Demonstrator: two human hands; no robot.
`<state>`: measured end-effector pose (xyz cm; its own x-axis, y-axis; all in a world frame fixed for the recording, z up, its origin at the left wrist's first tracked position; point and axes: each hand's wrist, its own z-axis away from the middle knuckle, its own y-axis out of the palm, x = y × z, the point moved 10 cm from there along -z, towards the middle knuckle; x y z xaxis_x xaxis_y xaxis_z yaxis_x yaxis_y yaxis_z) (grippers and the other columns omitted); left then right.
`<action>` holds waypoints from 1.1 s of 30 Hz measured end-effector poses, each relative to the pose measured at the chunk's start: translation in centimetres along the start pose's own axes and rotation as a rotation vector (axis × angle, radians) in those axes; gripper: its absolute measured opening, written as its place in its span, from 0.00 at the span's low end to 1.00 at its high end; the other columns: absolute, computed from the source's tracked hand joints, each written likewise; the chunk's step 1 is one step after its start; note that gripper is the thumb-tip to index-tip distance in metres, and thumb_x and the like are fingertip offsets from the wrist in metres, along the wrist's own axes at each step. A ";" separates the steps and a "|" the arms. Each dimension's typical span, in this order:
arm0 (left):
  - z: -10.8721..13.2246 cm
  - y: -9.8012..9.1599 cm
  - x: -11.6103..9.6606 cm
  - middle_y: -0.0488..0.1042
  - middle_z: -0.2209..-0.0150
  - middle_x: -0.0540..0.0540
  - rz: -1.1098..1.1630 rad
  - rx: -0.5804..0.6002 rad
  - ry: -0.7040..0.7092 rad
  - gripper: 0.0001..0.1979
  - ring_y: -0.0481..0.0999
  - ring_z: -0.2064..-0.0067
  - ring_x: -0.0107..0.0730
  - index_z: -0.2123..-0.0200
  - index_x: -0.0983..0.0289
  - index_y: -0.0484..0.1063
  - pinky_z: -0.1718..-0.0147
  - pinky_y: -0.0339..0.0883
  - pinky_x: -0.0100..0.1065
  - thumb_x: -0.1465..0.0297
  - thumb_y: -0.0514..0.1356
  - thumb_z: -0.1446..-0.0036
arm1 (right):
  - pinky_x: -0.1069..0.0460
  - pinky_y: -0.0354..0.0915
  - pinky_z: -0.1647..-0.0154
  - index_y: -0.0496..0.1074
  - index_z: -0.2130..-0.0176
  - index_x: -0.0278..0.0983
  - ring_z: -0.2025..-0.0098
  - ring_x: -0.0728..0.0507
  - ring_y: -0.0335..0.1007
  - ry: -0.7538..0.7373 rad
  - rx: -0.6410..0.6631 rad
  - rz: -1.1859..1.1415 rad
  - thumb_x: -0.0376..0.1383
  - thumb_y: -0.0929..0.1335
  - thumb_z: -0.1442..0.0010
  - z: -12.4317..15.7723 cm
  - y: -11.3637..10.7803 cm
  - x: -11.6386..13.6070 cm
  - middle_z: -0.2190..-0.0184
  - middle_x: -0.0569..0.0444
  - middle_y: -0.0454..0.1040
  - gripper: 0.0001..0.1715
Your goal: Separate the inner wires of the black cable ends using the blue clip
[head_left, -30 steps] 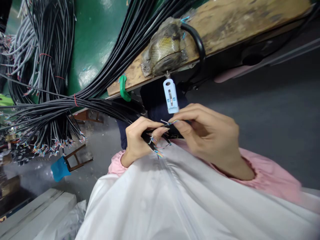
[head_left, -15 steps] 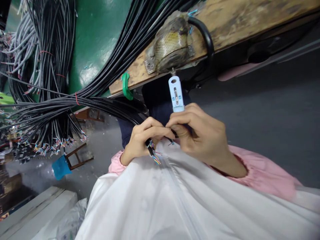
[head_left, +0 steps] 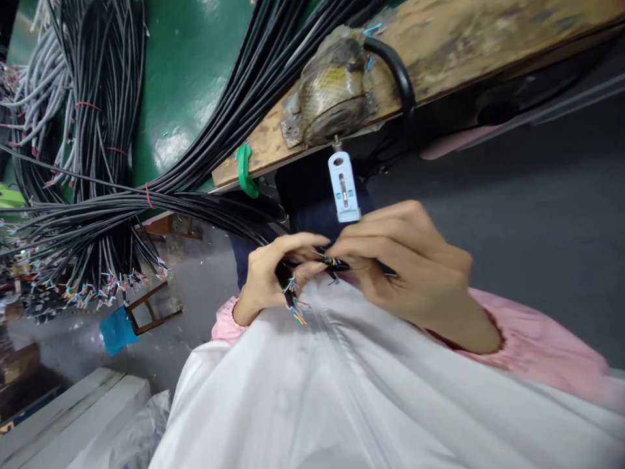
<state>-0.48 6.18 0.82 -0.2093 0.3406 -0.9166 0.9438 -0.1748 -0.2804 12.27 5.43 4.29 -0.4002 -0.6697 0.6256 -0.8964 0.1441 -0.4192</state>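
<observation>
Where the two hands meet: a cable end (head_left: 334, 263) with coloured wires showing lies at the fingertips, above the white garment (head_left: 293, 397).
Left hand (head_left: 268, 270): closed around several black cables (head_left: 282, 273); index finger arched above, thumb below the cable end.
Right hand (head_left: 405, 257): thumb and fingers closed on the cable end; which wire is pinched cannot be told, the fingertips cover it. Too hard a pinch could kink or break a fine wire; too light a one could let it slip.
Loose wires (head_left: 295, 311): splayed tips project below the left hand, near the garment. Contact with the cloth could bend or snag them.
Light-blue piece (head_left: 344, 192): beneath the taped fixture (head_left: 332, 94), just above the right fingers; contact cannot be told. A lifted knuckle could knock it.
Tied bundle (head_left: 195, 203): runs from the red tie (head_left: 148, 195) towards the left hand. Its weight, judged considerable, could drag cables out of a slack grip.
Wooden plank (head_left: 478, 49): worn edge, bearing the fixture.
</observation>
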 end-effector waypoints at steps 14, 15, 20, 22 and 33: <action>-2.1 -0.4 -1.2 0.73 0.81 0.48 0.024 -0.123 -0.031 0.16 0.68 0.80 0.19 0.77 0.65 0.75 0.80 0.56 0.25 0.61 0.70 0.46 | 0.52 0.61 0.71 0.75 0.74 0.37 0.72 0.49 0.66 0.765 0.117 -0.646 0.65 0.69 0.46 -1.7 3.1 -9.9 0.75 0.53 0.72 0.34; -2.1 -0.6 -1.3 0.72 0.81 0.47 0.019 -0.155 -0.032 0.16 0.67 0.80 0.18 0.78 0.65 0.74 0.80 0.56 0.24 0.61 0.70 0.46 | 0.52 0.60 0.73 0.75 0.75 0.36 0.74 0.50 0.65 0.844 0.125 -0.731 0.67 0.70 0.51 -1.7 4.0 -10.0 0.77 0.54 0.71 0.37; -2.5 -0.9 -1.2 0.68 0.82 0.46 -0.006 -0.274 -0.078 0.18 0.64 0.80 0.18 0.79 0.65 0.72 0.80 0.55 0.25 0.59 0.70 0.47 | 0.55 0.59 0.77 0.77 0.76 0.36 0.76 0.52 0.62 1.104 0.089 -1.106 0.62 0.79 0.66 -1.5 6.8 -9.3 0.78 0.55 0.72 0.33; -2.7 -0.7 -1.2 0.67 0.83 0.45 -0.007 -0.282 -0.084 0.19 0.63 0.81 0.18 0.79 0.65 0.72 0.80 0.54 0.25 0.58 0.70 0.48 | 0.56 0.60 0.76 0.78 0.76 0.37 0.75 0.51 0.63 1.151 0.076 -1.185 0.60 0.80 0.66 -1.3 7.1 -9.0 0.77 0.55 0.72 0.31; -2.7 -0.3 -1.9 0.70 0.82 0.47 -0.050 -0.272 -0.028 0.16 0.65 0.81 0.19 0.78 0.65 0.75 0.81 0.56 0.25 0.60 0.70 0.48 | 0.49 0.71 0.72 0.75 0.75 0.41 0.74 0.46 0.70 1.037 0.178 -1.244 0.66 0.68 0.48 1.6 8.5 -10.6 0.78 0.54 0.73 0.32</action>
<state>0.32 8.06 3.44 -0.2612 0.3164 -0.9120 0.9652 0.0977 -0.2425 9.20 12.62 -6.92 0.4980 0.4584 0.7362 -0.7436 -0.2111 0.6344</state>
